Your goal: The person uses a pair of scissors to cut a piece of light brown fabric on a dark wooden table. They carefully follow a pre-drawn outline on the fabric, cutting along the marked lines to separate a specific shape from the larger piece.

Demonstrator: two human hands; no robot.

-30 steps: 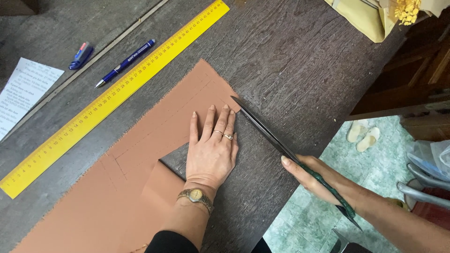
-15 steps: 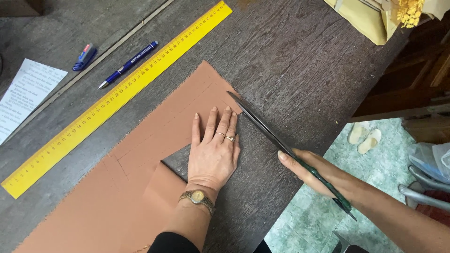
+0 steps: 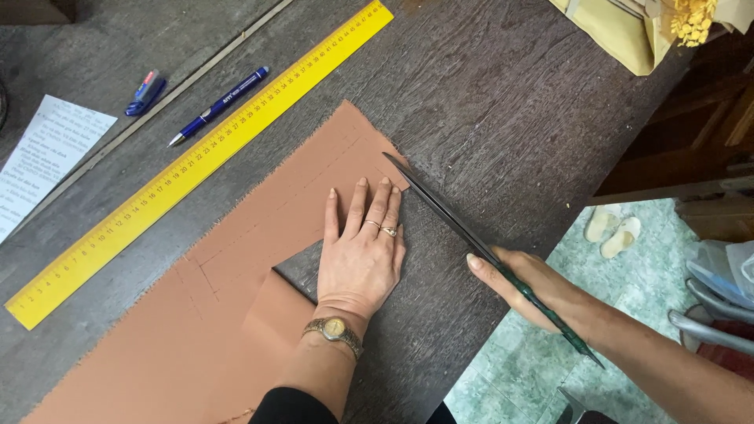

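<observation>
Near the surface's right edge, left hand (image 3: 361, 255) lies flat on rust-brown cloth (image 3: 236, 259); right hand (image 3: 534, 294), closed around long dark shears (image 3: 463, 228), has barely begun the marked edge.

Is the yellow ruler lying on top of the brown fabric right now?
No, the yellow ruler lies on the bare wooden table, apart from the brown fabric that the left hand presses flat.

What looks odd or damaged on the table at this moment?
The brown fabric is irregular: a notch is cut out beside the left hand, a flap folds over near the wrist, and its upper edge is frayed. The right hand holds long scissors at its corner. The yellow ruler lies diagonally. Nothing is spilled.
</observation>
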